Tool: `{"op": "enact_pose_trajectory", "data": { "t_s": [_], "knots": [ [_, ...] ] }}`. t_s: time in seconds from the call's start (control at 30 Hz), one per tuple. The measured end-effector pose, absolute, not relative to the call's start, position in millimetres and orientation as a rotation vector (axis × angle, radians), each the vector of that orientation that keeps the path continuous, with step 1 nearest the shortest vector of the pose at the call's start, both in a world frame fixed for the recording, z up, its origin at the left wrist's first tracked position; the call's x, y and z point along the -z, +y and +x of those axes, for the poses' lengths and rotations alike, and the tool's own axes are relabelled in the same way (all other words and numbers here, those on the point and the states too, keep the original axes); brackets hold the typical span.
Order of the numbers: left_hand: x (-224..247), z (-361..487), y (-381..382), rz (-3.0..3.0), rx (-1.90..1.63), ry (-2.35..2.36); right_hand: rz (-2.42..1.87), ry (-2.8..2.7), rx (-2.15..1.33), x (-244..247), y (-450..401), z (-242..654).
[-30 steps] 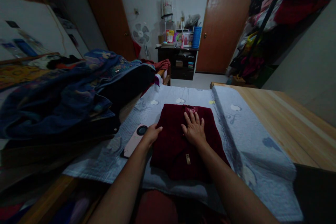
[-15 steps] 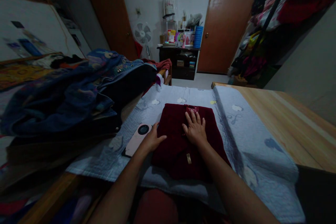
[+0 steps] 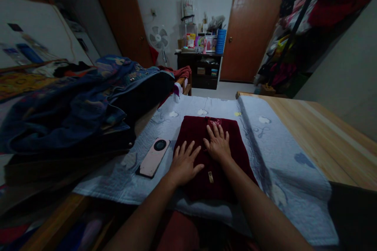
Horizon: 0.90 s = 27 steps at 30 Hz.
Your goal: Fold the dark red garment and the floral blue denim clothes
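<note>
A dark red folded garment (image 3: 226, 133) lies flat on a light blue patterned cloth (image 3: 265, 145). It has a label at its far edge and a small tan tag (image 3: 211, 177) near its front. My left hand (image 3: 185, 163) rests on the garment's left side, fingers spread, holding nothing. Farther up and to the right, my right hand (image 3: 218, 143) lies on the garment just below the label, its fingers also apart. A pink phone (image 3: 153, 159) with a round black camera ring lies face down on the cloth, left of my left hand.
Denim clothes (image 3: 73, 106) are heaped at the left. Bare wood of the table (image 3: 312, 133) shows at the right. Farther back stand a fan (image 3: 159, 38) and a dark cabinet (image 3: 197, 70). Clothes hang at the upper right.
My left hand has moved right from the garment's left edge onto its top, and its fingers have spread. More of the phone shows. My right hand has stayed in place on the garment.
</note>
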<state>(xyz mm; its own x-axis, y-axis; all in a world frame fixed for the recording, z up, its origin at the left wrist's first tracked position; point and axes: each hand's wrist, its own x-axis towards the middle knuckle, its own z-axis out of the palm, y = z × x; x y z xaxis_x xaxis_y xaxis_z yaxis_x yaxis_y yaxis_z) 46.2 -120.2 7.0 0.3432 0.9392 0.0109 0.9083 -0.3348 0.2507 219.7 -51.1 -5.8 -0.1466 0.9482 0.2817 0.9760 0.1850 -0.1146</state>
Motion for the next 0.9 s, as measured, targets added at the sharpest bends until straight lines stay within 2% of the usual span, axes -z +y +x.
{"op": "enact_pose_trajectory", "data": {
  "t_s": [0.3,0.5,0.7,0.9],
  "knots": [
    [-4,48,-122,2.458,-0.146,1.662,-1.654,-2.169,0.094,7,-48,221],
    [6,47,-123,2.504,-0.214,1.663,-1.498,-2.182,-0.018,10,-45,221],
    [-5,46,-126,2.458,-0.426,1.594,-1.707,-2.168,-0.164,3,-51,213],
    [-28,25,-78,2.059,-0.794,1.405,-1.745,-2.240,-0.039,7,-57,209]
  ]
}}
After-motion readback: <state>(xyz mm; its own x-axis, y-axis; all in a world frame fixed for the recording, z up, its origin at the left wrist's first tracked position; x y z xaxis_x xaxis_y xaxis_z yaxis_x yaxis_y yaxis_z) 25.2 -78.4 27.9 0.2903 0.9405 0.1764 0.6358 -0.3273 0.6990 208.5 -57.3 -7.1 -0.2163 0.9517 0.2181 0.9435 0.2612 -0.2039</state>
